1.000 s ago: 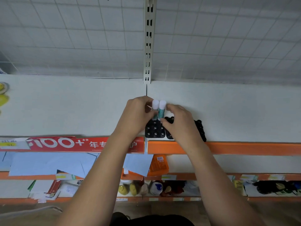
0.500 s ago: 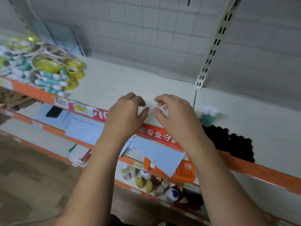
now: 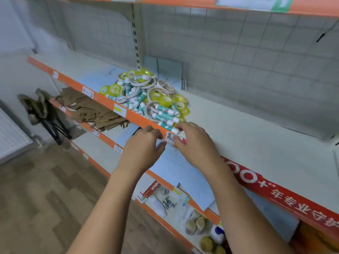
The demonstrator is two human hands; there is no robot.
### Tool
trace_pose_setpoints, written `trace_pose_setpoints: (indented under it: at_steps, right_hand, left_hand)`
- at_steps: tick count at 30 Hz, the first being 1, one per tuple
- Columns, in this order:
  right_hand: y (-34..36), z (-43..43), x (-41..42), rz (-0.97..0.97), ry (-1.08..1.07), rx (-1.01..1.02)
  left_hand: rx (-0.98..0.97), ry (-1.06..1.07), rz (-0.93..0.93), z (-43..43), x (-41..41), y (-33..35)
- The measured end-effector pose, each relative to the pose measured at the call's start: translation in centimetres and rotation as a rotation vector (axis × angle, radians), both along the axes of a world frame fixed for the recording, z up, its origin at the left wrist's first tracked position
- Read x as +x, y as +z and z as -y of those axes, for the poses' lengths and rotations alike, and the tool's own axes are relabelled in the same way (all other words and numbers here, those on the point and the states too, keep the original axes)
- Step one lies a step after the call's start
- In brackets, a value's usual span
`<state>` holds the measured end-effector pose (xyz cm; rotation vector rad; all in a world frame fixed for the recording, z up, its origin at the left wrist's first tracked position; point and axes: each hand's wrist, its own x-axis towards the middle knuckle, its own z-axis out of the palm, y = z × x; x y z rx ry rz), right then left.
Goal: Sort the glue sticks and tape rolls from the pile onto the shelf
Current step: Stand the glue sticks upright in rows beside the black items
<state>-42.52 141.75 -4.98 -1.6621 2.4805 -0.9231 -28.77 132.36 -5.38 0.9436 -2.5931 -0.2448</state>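
Note:
A pile [image 3: 146, 96] of teal-and-white glue sticks and yellow-green and pale tape rolls lies on the white shelf [image 3: 238, 129], against its orange front edge. Both hands hover at the pile's near end, over that edge. My left hand [image 3: 145, 143] has loosely curled fingers and holds nothing. My right hand [image 3: 194, 142] is also loosely curled and empty, its fingertips just short of the nearest glue stick [image 3: 169, 127]. A white price label [image 3: 170, 139] shows between the two hands.
A red banner [image 3: 275, 191] runs along the shelf edge to the right. Brown paper bags [image 3: 91, 110] lie on the lower shelf, with blue sheets and bottles [image 3: 194, 224] further down. A dark folded stand [image 3: 44, 114] and a radiator [image 3: 11, 138] stand at the left.
Both hands let go of the two upright glue sticks and moved left along the shelf to the pile. The view swung left with them, so those sticks are out of sight.

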Motion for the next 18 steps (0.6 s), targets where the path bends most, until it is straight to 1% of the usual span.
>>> trace_pose_setpoints:
  at_steps: [6, 14, 18]
  right_hand:
    - [-0.9, 3.8, 1.0, 0.029, -0.067, -0.027]
    - [-1.4, 6.3, -2.6, 0.039, -0.157, -0.052]
    - [-1.6, 8.7, -3.8, 0.011, -0.157, -0.071]
  left_hand:
    - [0.01, -0.076, 0.01, 4.3, 0.1, 0.0]
    - [0.033, -0.131, -0.068, 7.0, -3.0, -0.8]
    - [-0.009, -0.156, -0.099, 8.6, -3.9, -0.8]
